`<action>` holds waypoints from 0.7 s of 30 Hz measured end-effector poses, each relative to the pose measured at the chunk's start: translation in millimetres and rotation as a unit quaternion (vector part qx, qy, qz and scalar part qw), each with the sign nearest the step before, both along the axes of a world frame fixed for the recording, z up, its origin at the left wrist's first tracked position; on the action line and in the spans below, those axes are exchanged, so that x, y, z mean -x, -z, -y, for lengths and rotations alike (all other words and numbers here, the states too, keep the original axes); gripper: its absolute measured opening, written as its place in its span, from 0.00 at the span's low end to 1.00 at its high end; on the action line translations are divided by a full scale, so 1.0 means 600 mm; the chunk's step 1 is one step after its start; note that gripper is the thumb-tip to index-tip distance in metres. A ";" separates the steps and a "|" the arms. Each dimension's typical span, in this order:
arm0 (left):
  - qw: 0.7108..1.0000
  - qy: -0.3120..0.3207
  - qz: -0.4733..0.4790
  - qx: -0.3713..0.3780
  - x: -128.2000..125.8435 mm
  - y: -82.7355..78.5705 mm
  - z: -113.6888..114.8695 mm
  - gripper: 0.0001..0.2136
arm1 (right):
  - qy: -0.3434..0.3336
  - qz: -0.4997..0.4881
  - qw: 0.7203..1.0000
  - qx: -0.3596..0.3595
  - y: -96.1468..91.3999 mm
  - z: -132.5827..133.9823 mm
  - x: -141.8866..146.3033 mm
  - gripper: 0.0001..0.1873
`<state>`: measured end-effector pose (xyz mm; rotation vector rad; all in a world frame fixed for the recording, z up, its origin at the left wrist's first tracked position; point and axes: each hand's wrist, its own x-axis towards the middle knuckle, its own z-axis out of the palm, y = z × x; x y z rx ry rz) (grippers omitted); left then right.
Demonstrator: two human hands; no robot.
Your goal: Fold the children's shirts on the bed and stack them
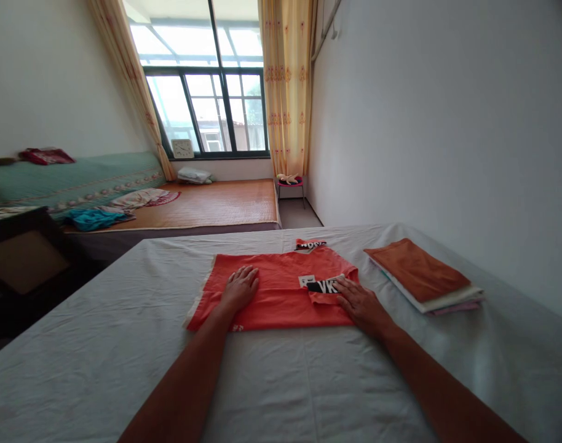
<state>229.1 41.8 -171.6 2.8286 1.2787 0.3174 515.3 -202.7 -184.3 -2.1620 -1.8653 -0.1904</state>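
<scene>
An orange-red T-shirt (281, 307) lies sideways on the white sheet, partly folded, its pale-edged hem to the left. One sleeve with a black band and white letters is folded in over the body; the other sleeve sticks out at the far side. My left hand (240, 288) rests flat on the shirt's left part, fingers stretched out. My right hand (361, 304) lies on the folded-in sleeve near the collar end, fingers extended and touching the cloth. Neither hand grips anything that I can see.
A stack of folded clothes (422, 274), brown on top, sits to the right by the wall. Beyond the sheet-covered surface (290, 387) is a bed with a brown mat (216, 200) bearing loose clothes. A dark wooden piece of furniture (27, 264) stands left; a small stool (290, 183) stands by the curtain.
</scene>
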 end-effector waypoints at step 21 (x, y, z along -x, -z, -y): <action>0.988 -0.121 0.045 0.088 0.089 -0.035 -0.243 0.25 | 0.133 -0.288 0.948 -0.028 -0.059 -0.340 -0.156 0.29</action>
